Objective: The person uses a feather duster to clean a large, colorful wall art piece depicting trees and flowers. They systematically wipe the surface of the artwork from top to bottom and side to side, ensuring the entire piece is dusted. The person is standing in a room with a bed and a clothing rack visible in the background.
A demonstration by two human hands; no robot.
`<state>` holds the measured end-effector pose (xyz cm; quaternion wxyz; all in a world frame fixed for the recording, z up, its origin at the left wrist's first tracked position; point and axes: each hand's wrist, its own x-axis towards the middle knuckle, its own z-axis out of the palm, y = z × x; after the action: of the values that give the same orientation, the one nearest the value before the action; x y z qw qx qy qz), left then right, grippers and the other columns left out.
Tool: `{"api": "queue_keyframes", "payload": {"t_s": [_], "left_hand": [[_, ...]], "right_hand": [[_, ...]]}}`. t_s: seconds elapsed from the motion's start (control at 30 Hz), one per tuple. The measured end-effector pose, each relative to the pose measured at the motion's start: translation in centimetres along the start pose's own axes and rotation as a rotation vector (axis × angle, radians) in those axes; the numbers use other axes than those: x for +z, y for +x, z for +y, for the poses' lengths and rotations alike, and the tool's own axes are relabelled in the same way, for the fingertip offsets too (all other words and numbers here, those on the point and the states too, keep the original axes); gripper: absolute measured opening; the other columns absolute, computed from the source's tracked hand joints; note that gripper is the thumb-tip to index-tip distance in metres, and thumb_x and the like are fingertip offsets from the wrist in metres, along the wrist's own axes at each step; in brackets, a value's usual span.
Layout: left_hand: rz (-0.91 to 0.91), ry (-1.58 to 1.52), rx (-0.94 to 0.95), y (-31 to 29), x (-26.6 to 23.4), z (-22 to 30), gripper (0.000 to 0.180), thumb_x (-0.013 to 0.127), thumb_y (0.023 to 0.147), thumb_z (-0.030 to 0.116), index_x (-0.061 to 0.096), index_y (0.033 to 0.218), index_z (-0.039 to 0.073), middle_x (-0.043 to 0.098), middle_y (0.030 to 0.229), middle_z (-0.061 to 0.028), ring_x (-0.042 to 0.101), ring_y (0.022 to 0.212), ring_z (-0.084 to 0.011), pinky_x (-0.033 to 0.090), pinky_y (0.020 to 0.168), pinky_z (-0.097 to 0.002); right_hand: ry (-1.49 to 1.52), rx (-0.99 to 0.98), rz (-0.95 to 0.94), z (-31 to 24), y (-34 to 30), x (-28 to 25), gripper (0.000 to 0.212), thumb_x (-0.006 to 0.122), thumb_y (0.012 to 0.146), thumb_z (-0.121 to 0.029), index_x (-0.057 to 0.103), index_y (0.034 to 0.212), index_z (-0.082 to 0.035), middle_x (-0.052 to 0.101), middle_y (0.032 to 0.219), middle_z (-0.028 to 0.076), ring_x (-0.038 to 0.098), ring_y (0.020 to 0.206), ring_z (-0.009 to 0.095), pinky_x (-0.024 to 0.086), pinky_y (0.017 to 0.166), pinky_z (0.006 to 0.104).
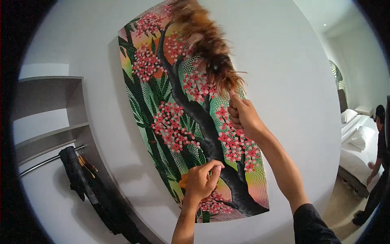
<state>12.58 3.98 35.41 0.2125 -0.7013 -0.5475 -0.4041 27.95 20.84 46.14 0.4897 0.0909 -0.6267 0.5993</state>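
Observation:
My right hand (243, 115) is wrapped round the lower end of a feather duster (207, 49) with fluffy brown and orange feathers. The duster slants up to the left across the upper right part of a tall painting (178, 110), its feathers lying over the canvas. Pink blossoms, a dark trunk and green bamboo leaves cover the painting, which hangs on a white wall. In front of its lower part is my left hand (203, 179), fingers curled in and thumb against the index finger, with nothing seen in it. Whether the left hand touches the canvas I cannot tell.
On the left stands an open grey wardrobe (77, 101) with shelves and a metal rail (50, 162); dark clothes (95, 195) hang from it. Far right, a person (380, 154) in dark clothes stands beside a bed (357, 150) with white linen and pillows.

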Motion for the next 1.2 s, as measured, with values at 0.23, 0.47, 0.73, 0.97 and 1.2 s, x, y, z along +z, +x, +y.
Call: {"api": "queue_keyframes", "payload": {"t_s": [0.23,0.47,0.73,0.97,1.2], "left_hand": [[0.083,-0.075,0.067,-0.4,-0.9,-0.8,0.016,0.062,0.099,0.018,0.072,0.095,0.007,0.056,0.058,-0.0005,0.045,0.045,-0.0069,0.033,0.045,-0.0282],[0.046,0.014,0.004,-1.2,-3.3,-2.1,0.021,0.057,0.100,0.023,0.070,0.099,0.008,0.067,0.067,-0.0084,0.065,0.052,-0.0210,0.047,0.050,-0.0348],[0.077,-0.001,-0.039,-2.7,-5.1,-6.0,0.022,0.057,0.101,0.026,0.071,0.098,0.008,0.063,0.061,-0.0082,0.062,0.049,-0.0207,0.045,0.050,-0.0355],[0.119,-0.014,-0.056,-3.0,-6.6,-7.0,0.018,0.059,0.099,0.022,0.072,0.098,0.010,0.063,0.060,-0.0068,0.062,0.049,-0.0197,0.045,0.050,-0.0349],[0.109,-0.023,-0.029,-3.6,-7.3,-8.8,0.019,0.059,0.099,0.020,0.071,0.098,0.006,0.065,0.063,-0.0072,0.061,0.048,-0.0176,0.044,0.050,-0.0336]], "right_hand": [[-0.001,-0.025,0.001,-1.5,2.9,3.2,0.049,0.045,0.109,-0.050,0.031,0.075,-0.018,0.024,0.062,-0.008,0.020,0.049,0.006,0.018,0.044,0.0270],[0.099,-0.105,0.001,-0.7,6.9,6.2,0.047,0.049,0.107,-0.048,0.033,0.074,-0.019,0.025,0.061,-0.008,0.022,0.049,0.007,0.018,0.044,0.0279],[0.128,-0.079,-0.046,-0.3,9.4,11.4,0.044,0.048,0.108,-0.045,0.034,0.076,-0.019,0.026,0.061,-0.008,0.022,0.048,0.006,0.019,0.042,0.0265],[0.001,-0.115,-0.020,1.2,11.7,15.5,0.045,0.050,0.108,-0.043,0.034,0.075,-0.017,0.029,0.063,-0.008,0.025,0.048,0.007,0.023,0.042,0.0276],[-0.070,-0.114,-0.138,2.7,13.0,15.9,0.044,0.045,0.108,-0.049,0.035,0.083,-0.014,0.029,0.064,-0.005,0.028,0.050,0.009,0.025,0.044,0.0284]]}}
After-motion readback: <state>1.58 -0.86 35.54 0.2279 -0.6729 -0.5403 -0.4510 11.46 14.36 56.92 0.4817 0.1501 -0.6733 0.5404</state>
